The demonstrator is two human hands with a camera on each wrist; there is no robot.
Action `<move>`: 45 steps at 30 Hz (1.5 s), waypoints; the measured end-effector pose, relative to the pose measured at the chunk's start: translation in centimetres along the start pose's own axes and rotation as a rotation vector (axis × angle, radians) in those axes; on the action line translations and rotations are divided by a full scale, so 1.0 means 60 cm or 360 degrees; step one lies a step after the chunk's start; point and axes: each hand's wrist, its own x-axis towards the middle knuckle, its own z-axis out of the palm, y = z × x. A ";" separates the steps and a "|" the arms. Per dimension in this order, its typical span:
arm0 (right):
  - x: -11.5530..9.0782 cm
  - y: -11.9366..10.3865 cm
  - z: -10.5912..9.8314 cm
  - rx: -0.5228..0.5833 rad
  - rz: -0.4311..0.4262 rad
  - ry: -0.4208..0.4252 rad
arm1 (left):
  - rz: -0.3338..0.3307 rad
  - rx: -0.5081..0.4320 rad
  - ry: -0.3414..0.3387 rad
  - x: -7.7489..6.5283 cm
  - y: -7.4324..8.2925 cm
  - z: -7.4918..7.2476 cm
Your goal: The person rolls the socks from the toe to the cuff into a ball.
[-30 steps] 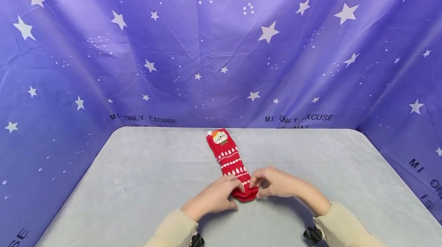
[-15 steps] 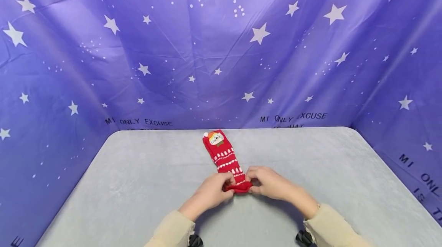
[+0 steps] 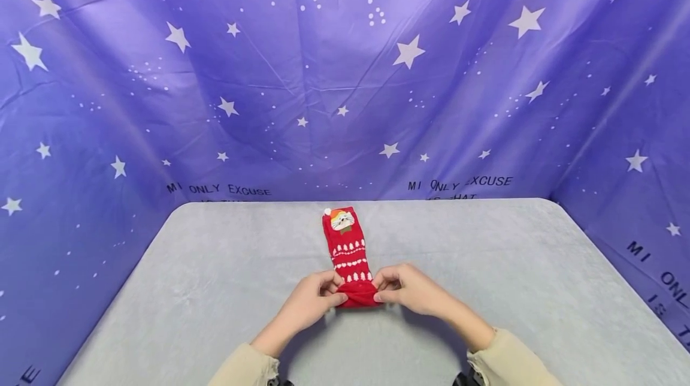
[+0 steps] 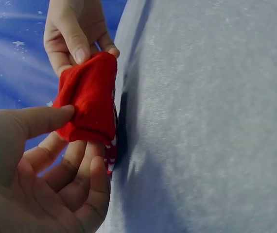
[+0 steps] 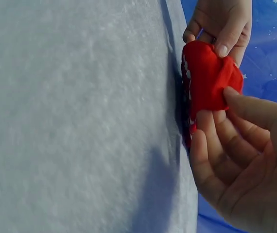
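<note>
A red knitted sock (image 3: 350,254) with white rows of trees and hearts lies on the table, a cat face in an orange hat at its far end. Its near end is plain red and turned up over the patterned part. My left hand (image 3: 309,302) pinches the left corner of that folded end between thumb and fingers. At the right corner, my right hand (image 3: 412,291) pinches it the same way. In the left wrist view the red fold (image 4: 91,97) stands between both hands, with each thumb on its near face.
The sock rests on a table (image 3: 226,266) with a light grey cloth cover. Behind and on both sides hangs a blue-purple curtain (image 3: 323,74) printed with white stars and lettering.
The sock's near end has been folded up toward the far end, and the sock now lies straighter. Both hands have gone from touching the toe's sides to pinching the fold's corners.
</note>
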 end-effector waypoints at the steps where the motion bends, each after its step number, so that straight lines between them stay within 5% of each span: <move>1: 0.002 0.002 0.001 0.0016 0.0031 0.0005 | -0.0007 0.0016 0.0017 0.000 -0.001 0.001; 7: 0.010 0.010 0.010 -0.0058 0.0182 0.0120 | -0.0008 0.0257 0.0146 0.008 -0.002 0.014; 14: 0.014 0.011 0.024 -0.0444 0.0158 0.0296 | 0.0110 0.0615 0.0247 0.014 0.000 0.026; 20: 0.013 0.016 0.022 -0.0557 -0.0065 0.0229 | 0.0300 0.0786 0.0063 0.013 -0.005 0.020; 26: 0.007 0.016 0.020 -0.0640 -0.0088 0.0106 | 0.0318 0.0862 -0.0107 0.008 -0.006 0.011; 30: 0.011 0.017 0.023 -0.0795 -0.0119 0.0084 | 0.0330 0.0987 -0.0117 0.008 -0.006 0.011; 36: 0.014 0.024 0.024 -0.0696 -0.0082 0.0145 | 0.0213 0.0786 -0.0028 0.013 -0.014 0.009; 45: 0.023 0.035 0.007 -0.0253 0.0087 0.0194 | -0.0023 0.0451 0.0153 0.021 -0.020 -0.002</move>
